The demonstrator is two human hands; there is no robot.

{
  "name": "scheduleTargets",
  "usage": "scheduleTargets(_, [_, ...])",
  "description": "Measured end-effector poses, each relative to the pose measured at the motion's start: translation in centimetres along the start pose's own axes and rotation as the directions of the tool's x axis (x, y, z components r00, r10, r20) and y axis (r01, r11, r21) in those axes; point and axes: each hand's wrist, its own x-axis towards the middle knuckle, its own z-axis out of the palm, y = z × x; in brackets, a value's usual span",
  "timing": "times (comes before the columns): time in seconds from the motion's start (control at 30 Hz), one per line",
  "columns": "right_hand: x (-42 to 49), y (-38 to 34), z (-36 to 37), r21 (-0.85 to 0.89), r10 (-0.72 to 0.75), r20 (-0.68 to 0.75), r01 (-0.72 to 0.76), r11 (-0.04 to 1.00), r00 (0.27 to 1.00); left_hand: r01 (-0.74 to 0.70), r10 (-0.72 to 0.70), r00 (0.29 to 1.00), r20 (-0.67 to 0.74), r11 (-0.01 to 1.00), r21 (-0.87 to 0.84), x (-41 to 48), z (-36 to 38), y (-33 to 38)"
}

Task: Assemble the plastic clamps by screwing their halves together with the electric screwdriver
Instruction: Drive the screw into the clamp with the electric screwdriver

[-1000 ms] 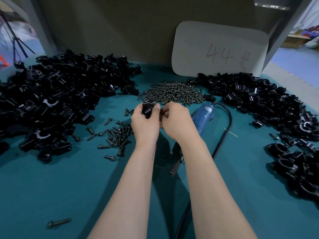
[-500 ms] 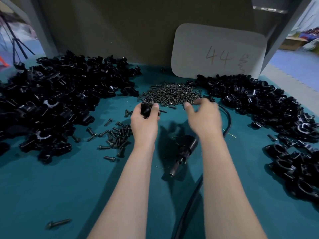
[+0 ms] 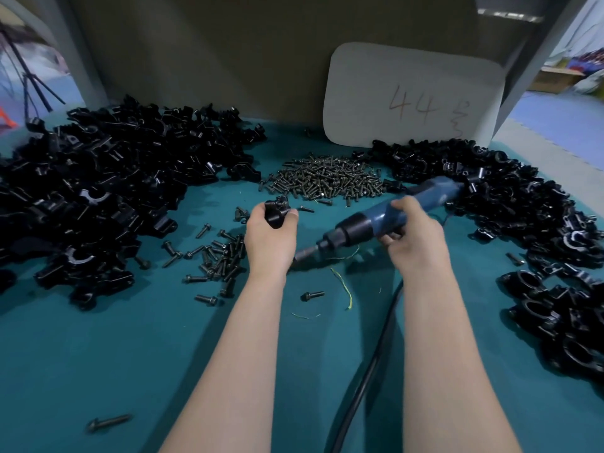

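Observation:
My left hand (image 3: pixel 269 238) grips a black plastic clamp (image 3: pixel 276 212) above the teal table, with screws sticking out of its top. My right hand (image 3: pixel 413 237) is closed around the blue electric screwdriver (image 3: pixel 385 217), which is lifted and tilted; its black nose and bit (image 3: pixel 305 253) point down-left toward my left wrist. A heap of small dark screws (image 3: pixel 327 181) lies just beyond both hands. A second scatter of longer screws (image 3: pixel 219 259) lies left of my left hand.
Large piles of black clamp parts fill the left (image 3: pixel 98 191) and right (image 3: pixel 523 223) sides of the table. A white card marked 44 (image 3: pixel 411 96) leans on the back wall. The screwdriver's black cable (image 3: pixel 366 377) runs toward me between my arms. Loose screws (image 3: pixel 108 423) lie near.
My right hand left the clamp, reached out to the right, and picked up the screwdriver from the table. My left hand kept the clamp and stayed almost in place.

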Motion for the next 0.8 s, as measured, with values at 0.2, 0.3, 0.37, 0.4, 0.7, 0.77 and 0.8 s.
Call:
scheduleTargets(0.2, [-0.1, -0.1, -0.2, 0.483, 0.078, -0.052, -0.043, 0.875, 0.996, -0.136, 0.164, 0.984, -0.073, 0.947, 0.291, 0.4, -0.9, -0.5])
scheduleTargets(0.3, [0.1, 0.0, -0.3, 0.598, 0.031, -0.028, -0.008, 0.802, 0.999, -0.177, 0.222, 0.972, -0.077, 0.906, 0.385, 0.3, -1.0, -0.6])
scheduleTargets(0.37, [0.1, 0.3, 0.1, 0.655, 0.006, -0.026, 0.012, 0.755, 1.000, -0.188, 0.238, 0.970, -0.058, 0.873, 0.450, 0.2, -0.9, -0.6])
scheduleTargets(0.4, [0.1, 0.5, 0.4, 0.672, 0.006, -0.035, 0.019, 0.740, 0.999, -0.190, 0.240, 0.970, -0.047, 0.858, 0.478, 0.2, -0.8, -0.6])
scheduleTargets(0.7, [-0.2, 1.1, 1.3, 0.731, -0.013, -0.077, 0.066, 0.680, 0.997, -0.190, 0.253, 0.967, -0.030, 0.794, 0.577, -0.2, -0.6, -0.6])
scheduleTargets(0.77, [-0.3, 1.1, 1.4, 0.731, -0.020, -0.065, 0.061, 0.680, 0.998, -0.171, 0.245, 0.968, -0.048, 0.792, 0.585, -0.2, -0.6, -0.6])
scheduleTargets(0.8, [-0.3, 1.1, 1.4, 0.733, -0.022, -0.062, 0.061, 0.678, 0.998, -0.160, 0.238, 0.970, -0.058, 0.795, 0.585, -0.2, -0.6, -0.6])
